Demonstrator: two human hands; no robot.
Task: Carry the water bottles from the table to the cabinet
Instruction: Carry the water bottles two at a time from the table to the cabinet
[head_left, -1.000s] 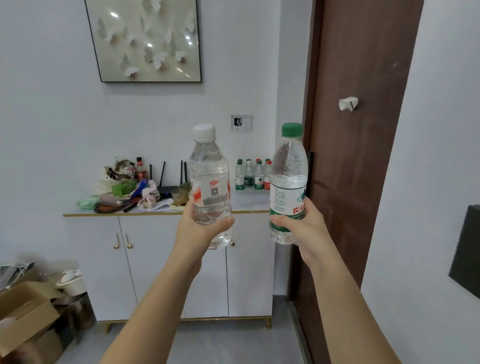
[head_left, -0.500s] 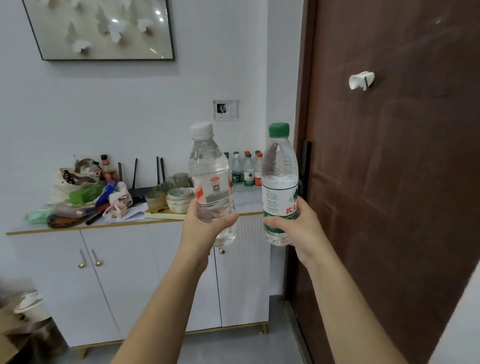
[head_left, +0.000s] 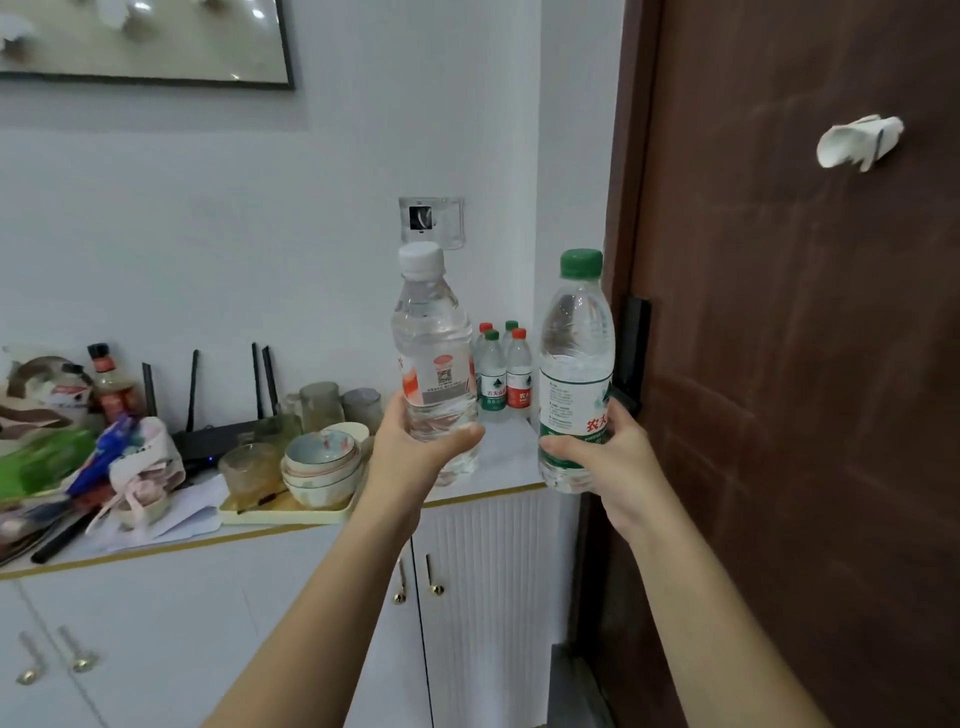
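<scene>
We hold two water bottles up in front of the white cabinet (head_left: 311, 597).

Our left hand (head_left: 410, 452) is wrapped tight around the white-cap bottle (head_left: 434, 364). Our right hand (head_left: 608, 457) grips the green-cap bottle (head_left: 574, 358). Both stand straight up in the air. More small bottles (head_left: 501, 371) stand on the cabinet top by the brown door (head_left: 805, 415).

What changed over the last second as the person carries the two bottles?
The person walked closer to the cabinet, which now looms larger. Grips unchanged: left hand holds the white-capped bottle, right hand the green-capped bottle, both upright. Neither has been set down.
</scene>
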